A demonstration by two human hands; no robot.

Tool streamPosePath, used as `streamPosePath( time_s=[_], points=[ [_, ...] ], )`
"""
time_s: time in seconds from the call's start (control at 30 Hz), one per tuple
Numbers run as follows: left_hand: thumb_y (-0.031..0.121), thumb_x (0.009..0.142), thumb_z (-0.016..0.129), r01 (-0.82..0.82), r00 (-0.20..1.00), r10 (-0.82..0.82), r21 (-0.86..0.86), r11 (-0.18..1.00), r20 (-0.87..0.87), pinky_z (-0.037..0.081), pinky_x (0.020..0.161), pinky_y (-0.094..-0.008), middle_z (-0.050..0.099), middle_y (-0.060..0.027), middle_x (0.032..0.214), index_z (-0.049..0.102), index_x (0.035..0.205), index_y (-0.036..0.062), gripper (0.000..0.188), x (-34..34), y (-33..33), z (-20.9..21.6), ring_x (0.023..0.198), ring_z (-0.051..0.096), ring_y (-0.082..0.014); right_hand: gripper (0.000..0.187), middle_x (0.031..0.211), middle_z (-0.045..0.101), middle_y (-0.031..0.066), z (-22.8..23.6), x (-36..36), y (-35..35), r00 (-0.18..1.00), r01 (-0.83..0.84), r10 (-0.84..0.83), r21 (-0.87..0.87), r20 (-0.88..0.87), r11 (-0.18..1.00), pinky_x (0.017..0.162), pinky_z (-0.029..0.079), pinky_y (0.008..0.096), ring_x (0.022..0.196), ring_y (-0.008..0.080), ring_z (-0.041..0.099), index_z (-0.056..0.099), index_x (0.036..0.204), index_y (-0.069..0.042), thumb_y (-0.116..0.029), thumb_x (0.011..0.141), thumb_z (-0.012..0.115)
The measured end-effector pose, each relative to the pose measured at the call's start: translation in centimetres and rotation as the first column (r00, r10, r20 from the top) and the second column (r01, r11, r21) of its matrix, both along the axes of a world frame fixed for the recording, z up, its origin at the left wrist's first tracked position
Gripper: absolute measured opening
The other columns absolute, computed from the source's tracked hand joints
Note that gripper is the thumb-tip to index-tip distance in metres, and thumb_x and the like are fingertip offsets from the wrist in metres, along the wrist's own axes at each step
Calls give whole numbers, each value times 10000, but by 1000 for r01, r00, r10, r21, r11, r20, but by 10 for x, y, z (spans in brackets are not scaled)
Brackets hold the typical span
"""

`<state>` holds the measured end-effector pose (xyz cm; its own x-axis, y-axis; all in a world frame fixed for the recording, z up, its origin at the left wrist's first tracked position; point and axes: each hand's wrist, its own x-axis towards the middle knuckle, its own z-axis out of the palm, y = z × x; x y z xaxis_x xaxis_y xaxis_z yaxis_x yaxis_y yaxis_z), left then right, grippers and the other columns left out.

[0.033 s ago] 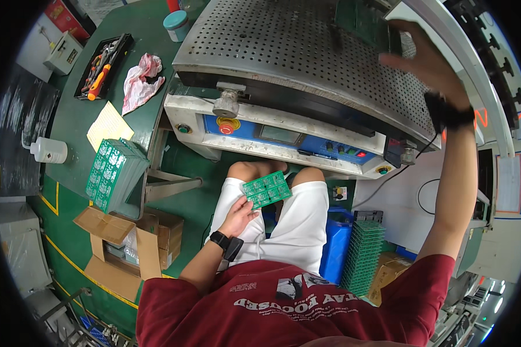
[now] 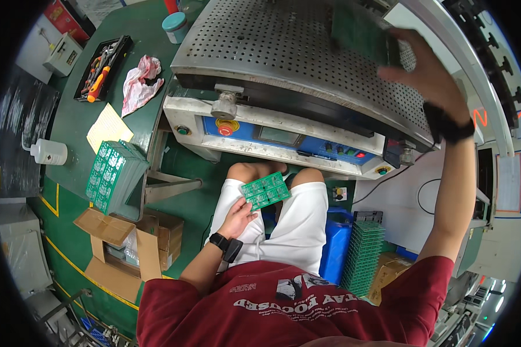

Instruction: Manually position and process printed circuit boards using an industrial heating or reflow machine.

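The right hand [image 2: 431, 72] and a blurred dark green panel [image 2: 359, 37] had been shifted slightly nearer the body over the perforated plate [image 2: 260, 40], suggesting handling under way; its grip could not be told. A green circuit board [image 2: 266, 192] was held by the left hand [image 2: 237, 218] over the lap [image 2: 301, 220].

The green surface [image 2: 78, 121] carries a black tool tray [image 2: 126, 47], crumpled pink-white cloth [image 2: 142, 84], yellow paper sheet [image 2: 109, 128], white plastic bottle [image 2: 49, 151], round teal tub [image 2: 175, 29] and stacked green rectangular circuit boards [image 2: 116, 176].
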<state>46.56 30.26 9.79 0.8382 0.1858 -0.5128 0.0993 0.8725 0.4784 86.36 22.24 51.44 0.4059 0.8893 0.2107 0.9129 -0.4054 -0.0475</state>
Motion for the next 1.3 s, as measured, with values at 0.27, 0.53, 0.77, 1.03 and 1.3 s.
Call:
streamPosePath(
  time_s=[0.27, 0.53, 0.77, 1.03, 1.3],
  points=[
    [128, 960, 499, 243, 966, -253, 144, 959, 55, 430, 712, -232, 607, -17, 1025, 538, 1156, 60, 211, -4, 22, 36, 828, 571, -102, 804, 1241, 481, 194, -23, -75, -41, 997, -72, 73, -35, 30, 997, 990, 378, 436, 1163, 396, 447, 498, 1255, -33, -478, 650, 782],
    [44, 910, 549, 350, 871, -483, 581, 735, 88, 512, 597, -267, 638, -69, 877, 540, 1065, -9, 164, 18, 80, 247, 699, 634, -132, 805, 1199, 554, 160, -2, -79, -65, 991, -108, 128, 312, -45, 944, 1013, 366, 368, 1177, 293, 500, 468, 1295, 12, -508, 728, 704],
    [100, 909, 583, -13, 944, -283, 882, 472, 166, 561, 718, -270, 625, -118, 987, 507, 1138, -49, 284, 126, 109, 365, 821, 673, -214, 618, 981, 632, 101, -11, -90, -57, 496, 101, 245, 335, -833, 937, 717, 474, 234, 880, 113, 621, 466, 1275, 21, -369, 846, 683],
    [310, 920, 573, 44, 964, -265, 995, 85, -20, 482, 772, -370, 656, -101, 943, 638, 1015, -8, 337, 279, 170, 393, 850, 597, -243, 323, 751, 611, 17, -11, 23, -20, 831, 208, 67, 419, -553, 884, 561, 401, 221, 630, 74, 558, 599, 1068, -33, -303, 896, 638],
    [279, 891, 627, -182, 919, -384, 960, -214, 89, 446, 883, -313, 637, -108, 1096, 599, 1154, 16, 373, 309, 176, 368, 1026, 564, -201, 439, 1024, 617, 137, -16, 44, 11, 837, 126, 44, 269, -546, 955, 792, 500, 319, 936, 227, 588, 601, 1124, -10, -295, 811, 717]
  ],
)
